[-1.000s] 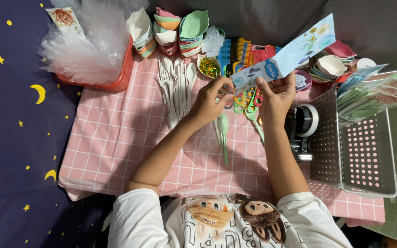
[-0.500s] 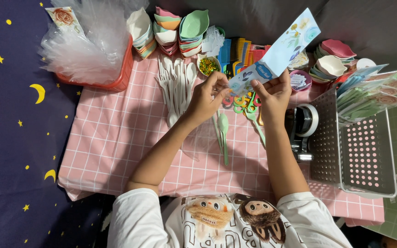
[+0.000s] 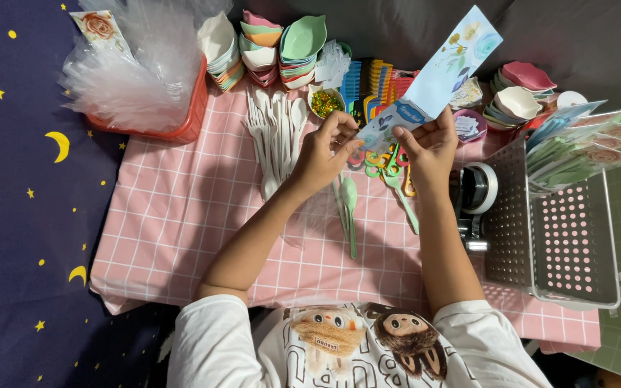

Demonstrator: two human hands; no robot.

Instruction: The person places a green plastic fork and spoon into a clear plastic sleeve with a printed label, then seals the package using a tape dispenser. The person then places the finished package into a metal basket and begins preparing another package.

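I see the bench [image 3: 181, 215] under its pink checked cloth. The blue flowered card [image 3: 436, 75] has tilted steeper since a second ago, above the spoons [image 3: 276, 136]. Left hand [image 3: 323, 154] and right hand [image 3: 429, 147] each keep a narrow grip pinching its lower end.

A low bench [image 3: 181, 237] draped in a pink cloth with a white grid stands on a dark navy fabric floor covering [image 3: 16, 237] scattered with yellow stars and crescent moons. Grey fabric [image 3: 397, 29] lies beyond; light is soft and even.
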